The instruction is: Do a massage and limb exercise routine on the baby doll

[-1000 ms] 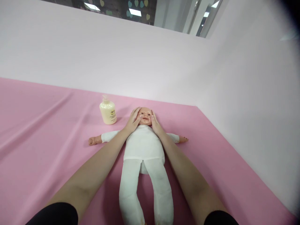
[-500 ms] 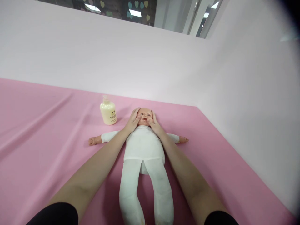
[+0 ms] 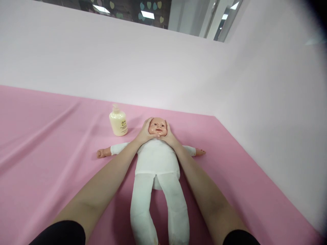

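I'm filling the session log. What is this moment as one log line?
left hand: cups doll head | right hand: cups doll head | doll: on its back, pink sheet | lotion bottle: upright, beside

A doll (image 3: pixel 157 160) in a white suit lay on its back on a pink sheet (image 3: pixel 51 153), arms spread out to either side. The left hand (image 3: pixel 145 132) cupped one side of the doll's head and the right hand (image 3: pixel 169 134) cupped the other, thumbs meeting under its chin. A cream pump bottle (image 3: pixel 118 121) stood upright on the sheet, just beside the left hand. A pale wall (image 3: pixel 127 61) rose behind.
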### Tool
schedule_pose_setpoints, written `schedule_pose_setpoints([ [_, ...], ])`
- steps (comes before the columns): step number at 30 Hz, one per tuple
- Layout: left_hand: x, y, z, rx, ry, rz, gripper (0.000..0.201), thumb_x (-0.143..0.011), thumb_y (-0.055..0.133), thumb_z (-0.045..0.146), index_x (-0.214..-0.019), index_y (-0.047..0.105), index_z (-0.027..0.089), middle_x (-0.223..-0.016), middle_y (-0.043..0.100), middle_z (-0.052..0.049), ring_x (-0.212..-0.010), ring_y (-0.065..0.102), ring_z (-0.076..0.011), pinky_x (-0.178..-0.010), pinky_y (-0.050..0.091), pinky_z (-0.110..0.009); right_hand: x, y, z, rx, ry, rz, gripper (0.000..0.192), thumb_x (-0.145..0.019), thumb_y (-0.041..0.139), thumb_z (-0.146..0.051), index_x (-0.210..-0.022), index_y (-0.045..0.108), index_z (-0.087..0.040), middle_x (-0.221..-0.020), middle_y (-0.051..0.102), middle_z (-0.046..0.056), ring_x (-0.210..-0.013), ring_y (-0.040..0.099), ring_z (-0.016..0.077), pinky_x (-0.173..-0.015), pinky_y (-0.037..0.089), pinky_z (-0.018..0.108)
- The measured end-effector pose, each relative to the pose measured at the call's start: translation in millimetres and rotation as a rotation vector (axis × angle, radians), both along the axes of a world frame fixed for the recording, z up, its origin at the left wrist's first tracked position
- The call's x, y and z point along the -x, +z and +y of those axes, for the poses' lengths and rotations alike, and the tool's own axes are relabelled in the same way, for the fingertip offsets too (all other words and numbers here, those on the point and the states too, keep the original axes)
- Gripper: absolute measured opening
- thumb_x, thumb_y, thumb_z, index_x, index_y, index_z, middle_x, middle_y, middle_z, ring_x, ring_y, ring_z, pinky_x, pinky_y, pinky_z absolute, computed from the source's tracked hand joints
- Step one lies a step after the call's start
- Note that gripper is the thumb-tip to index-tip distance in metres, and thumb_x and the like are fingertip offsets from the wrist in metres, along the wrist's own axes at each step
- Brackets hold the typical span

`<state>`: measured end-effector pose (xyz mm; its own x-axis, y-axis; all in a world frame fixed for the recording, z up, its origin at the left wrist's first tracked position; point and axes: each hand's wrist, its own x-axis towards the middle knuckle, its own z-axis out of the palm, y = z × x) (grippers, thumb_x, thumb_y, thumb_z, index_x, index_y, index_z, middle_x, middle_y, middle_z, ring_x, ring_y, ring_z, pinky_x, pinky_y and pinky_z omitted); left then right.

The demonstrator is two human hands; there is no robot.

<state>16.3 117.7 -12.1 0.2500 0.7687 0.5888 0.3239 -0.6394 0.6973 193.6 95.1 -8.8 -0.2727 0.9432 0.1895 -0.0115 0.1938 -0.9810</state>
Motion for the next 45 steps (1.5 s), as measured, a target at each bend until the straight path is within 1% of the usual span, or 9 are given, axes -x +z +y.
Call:
schedule_pose_setpoints([
  [6, -0.5, 0.4, -0.2, 0.022, -0.010, -0.009, 0.111, -0.049, 0.081, 0.055, -0.139, 0.027, 0.017, -0.142, 0.030, -0.017, -0.134, 0.029, -0.0344, -0.112, 0.024, -0.049, -2.5, 5.9, -3.8, 0.070, 0.012, 0.039, 0.131, -0.051, 0.084, -0.029, -0.148, -0.005, -0.030, -0.150, 0.031, 0.007, -0.129, 0.044, 0.0269, -0.109, 0.036, 0.042],
  [10, -1.1, 3.3, -3.6, 0.038, -0.010, -0.012, 0.112, -0.049, 0.083, 0.051, -0.139, 0.027, 0.018, -0.142, 0.029, -0.016, -0.134, 0.029, -0.0341, -0.113, 0.024, -0.048, -5.4, 2.5, -1.3, 0.060, 0.007, 0.032, 0.126, -0.053, 0.082, -0.023, -0.148, 0.000, -0.031, -0.151, 0.028, 0.005, -0.133, 0.039, 0.0262, -0.111, 0.032, 0.041],
  [15, -2.3, 7.1, -7.1, 0.038, -0.009, -0.006, 0.110, -0.049, 0.083, 0.047, -0.139, 0.027, 0.017, -0.142, 0.029, -0.017, -0.134, 0.029, -0.0336, -0.112, 0.025, -0.048, -7.1, -2.5, 3.4, 0.056, -0.008, 0.043, 0.120, -0.054, 0.077, -0.015, -0.148, 0.005, -0.034, -0.150, 0.030, 0.001, -0.133, 0.038, 0.0261, -0.112, 0.031, 0.041],
  [21, -2.8, 9.2, -9.6, 0.015, -0.006, 0.000, 0.104, -0.052, 0.082, 0.045, -0.138, 0.028, 0.019, -0.141, 0.031, -0.015, -0.133, 0.031, -0.0328, -0.112, 0.026, -0.048, -8.2, -8.0, 10.0, 0.026, -0.014, 0.035, 0.115, -0.054, 0.070, -0.010, -0.147, 0.007, -0.035, -0.150, 0.029, -0.001, -0.136, 0.033, 0.0242, -0.114, 0.024, 0.040],
  [28, -2.6, 9.2, -9.5, -0.004, -0.007, 0.006, 0.102, -0.053, 0.081, 0.043, -0.137, 0.029, 0.019, -0.141, 0.031, -0.015, -0.133, 0.031, -0.0328, -0.112, 0.026, -0.048, -8.7, -11.7, 13.1, 0.026, -0.012, 0.053, 0.113, -0.053, 0.065, -0.007, -0.147, 0.011, -0.036, -0.150, 0.027, -0.003, -0.136, 0.032, 0.0239, -0.113, 0.027, 0.039],
  [34, -2.7, 10.9, -11.2, 0.006, -0.008, 0.009, 0.102, -0.053, 0.081, 0.042, -0.137, 0.029, 0.018, -0.141, 0.030, -0.016, -0.133, 0.030, -0.0332, -0.112, 0.026, -0.049, -9.8, -14.5, 15.1, 0.024, 0.002, 0.053, 0.113, -0.053, 0.064, -0.008, -0.147, 0.008, -0.038, -0.152, 0.023, -0.006, -0.136, 0.033, 0.0229, -0.111, 0.031, 0.039],
  [39, -2.6, 11.2, -11.8, 0.003, -0.017, 0.007, 0.102, -0.053, 0.081, 0.040, -0.137, 0.029, 0.019, -0.141, 0.031, -0.015, -0.133, 0.031, -0.0322, -0.112, 0.026, -0.048, -11.0, -15.3, 14.2, 0.018, -0.007, 0.037, 0.110, -0.054, 0.063, -0.008, -0.147, 0.011, -0.038, -0.151, 0.025, -0.007, -0.135, 0.034, 0.0228, -0.109, 0.035, 0.037],
  [45, -2.1, 12.7, -13.1, 0.017, -0.028, -0.001, 0.100, -0.054, 0.081, 0.041, -0.136, 0.029, 0.020, -0.141, 0.030, -0.015, -0.134, 0.030, -0.0318, -0.112, 0.026, -0.048, -10.9, -10.7, 10.1, 0.005, -0.019, 0.003, 0.107, -0.055, 0.060, -0.009, -0.147, 0.012, -0.035, -0.151, 0.026, -0.006, -0.137, 0.032, 0.0224, -0.110, 0.032, 0.037],
])
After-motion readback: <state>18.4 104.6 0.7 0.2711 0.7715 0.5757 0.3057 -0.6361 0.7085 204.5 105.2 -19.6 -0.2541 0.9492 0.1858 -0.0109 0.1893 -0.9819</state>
